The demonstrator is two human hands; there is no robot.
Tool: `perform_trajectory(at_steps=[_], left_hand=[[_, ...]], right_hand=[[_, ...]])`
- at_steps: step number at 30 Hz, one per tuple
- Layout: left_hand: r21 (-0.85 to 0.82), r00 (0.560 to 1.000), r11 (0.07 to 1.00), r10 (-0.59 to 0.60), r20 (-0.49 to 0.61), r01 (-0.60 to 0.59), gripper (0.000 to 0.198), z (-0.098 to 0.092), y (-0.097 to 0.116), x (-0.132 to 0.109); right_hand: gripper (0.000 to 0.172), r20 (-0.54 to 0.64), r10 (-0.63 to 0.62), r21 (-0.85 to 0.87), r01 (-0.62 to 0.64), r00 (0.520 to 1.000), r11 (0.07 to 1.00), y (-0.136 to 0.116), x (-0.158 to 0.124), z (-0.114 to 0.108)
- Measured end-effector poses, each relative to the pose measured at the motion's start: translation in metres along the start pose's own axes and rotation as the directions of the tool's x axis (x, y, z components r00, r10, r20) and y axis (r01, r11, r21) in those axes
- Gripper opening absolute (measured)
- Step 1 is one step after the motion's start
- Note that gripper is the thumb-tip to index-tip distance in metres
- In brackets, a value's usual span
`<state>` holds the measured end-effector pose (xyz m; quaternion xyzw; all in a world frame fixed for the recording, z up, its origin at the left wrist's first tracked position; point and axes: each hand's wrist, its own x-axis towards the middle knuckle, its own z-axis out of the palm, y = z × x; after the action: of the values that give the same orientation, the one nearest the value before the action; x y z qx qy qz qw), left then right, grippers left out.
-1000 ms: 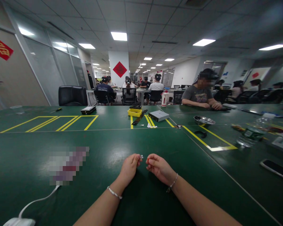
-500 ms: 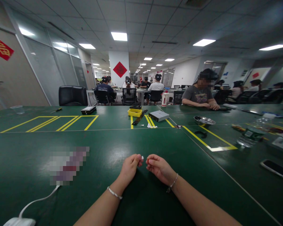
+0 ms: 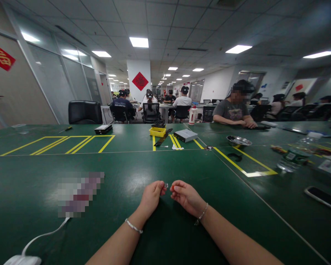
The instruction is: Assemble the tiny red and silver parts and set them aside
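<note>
My left hand [image 3: 152, 195] is closed, its thumb and forefinger pinching a small shiny piece [image 3: 166, 185], silvery or clear, whose kind is too small to make out. Facing it, my right hand [image 3: 186, 197] pinches a small orange piece [image 3: 173, 188], mostly hidden by the fingertips. A narrow gap separates the two pieces. Both hands are over the green table [image 3: 121, 173], near its middle.
Toward the back are a yellow tray [image 3: 157, 131] with black cables, a grey metal box [image 3: 185, 135] and a steel bowl [image 3: 238, 140]. At right are a water bottle [image 3: 294, 156] and a phone [image 3: 324, 198]. A white cable [image 3: 45, 233] runs at left. A co-worker [image 3: 234, 106] sits opposite.
The small shiny piece in my left fingers has turned slightly and glints less. Both hands stay nearly in place, and more of the orange piece shows in the right.
</note>
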<state>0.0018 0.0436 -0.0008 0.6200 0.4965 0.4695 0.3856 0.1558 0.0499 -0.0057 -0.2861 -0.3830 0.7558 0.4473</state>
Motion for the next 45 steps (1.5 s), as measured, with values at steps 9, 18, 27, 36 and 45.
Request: perform_trajectory(at_steps=[9,18,27,36,45], left_hand=[[-0.045,0.999,0.999,0.009,0.045,-0.007,0.037,-0.001,0.004,-0.002],[-0.071,0.998,0.997,-0.005,0.058,0.009,0.019,0.001,-0.004,0.002],[-0.142,0.998,0.990,0.018,0.058,-0.009,0.011,0.000,-0.005,0.002],[-0.204,0.997,0.979,0.008,0.077,0.008,0.016,0.001,-0.009,0.003],[-0.160,0.988,0.986,-0.032,0.152,0.056,0.017,0.002,-0.007,0.002]], right_hand=[[0.017,-0.019,0.011,0.005,-0.011,1.000,1.000,0.002,0.002,-0.002],[0.018,-0.030,0.005,0.007,-0.004,1.000,1.000,-0.001,0.000,0.001],[0.021,-0.025,-0.019,-0.017,0.018,1.000,1.000,0.001,0.000,-0.001],[0.020,-0.054,-0.029,0.029,0.030,0.998,0.999,0.004,0.004,-0.002],[0.017,-0.069,-0.019,0.032,0.021,0.997,0.999,0.005,0.005,-0.004]])
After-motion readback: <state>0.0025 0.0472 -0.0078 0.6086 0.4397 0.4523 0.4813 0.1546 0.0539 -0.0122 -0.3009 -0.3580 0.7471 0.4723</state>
